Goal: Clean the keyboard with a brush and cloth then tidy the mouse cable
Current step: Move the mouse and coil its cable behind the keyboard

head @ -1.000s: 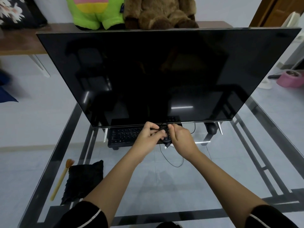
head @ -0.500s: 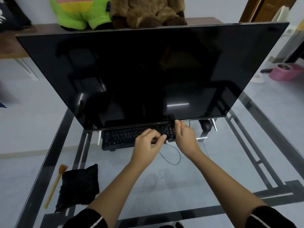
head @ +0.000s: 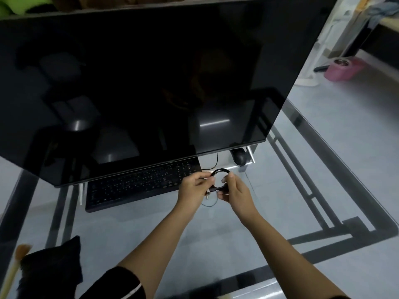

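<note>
A black keyboard [head: 138, 186] lies on the glass table, partly under the monitor's lower edge. To its right, both hands hold a small coil of black mouse cable [head: 220, 172]. My left hand [head: 194, 188] pinches the coil's left side, with the plug end hanging below its fingers. My right hand [head: 234, 190] pinches the coil's right side. More cable trails back to the black mouse [head: 239, 157] under the monitor's right corner. A wooden-handled brush [head: 16, 264] and a black cloth [head: 50, 270] lie at the table's near left.
A large dark monitor [head: 151, 83] fills the upper view and overhangs the keyboard. The glass table [head: 280, 212] has a dark metal frame beneath. A pink object [head: 343, 70] and a white stand sit on the floor at right.
The loose cable loop in front of the keyboard has been gathered into a tighter coil between both hands. The view has tilted down and moved closer.
</note>
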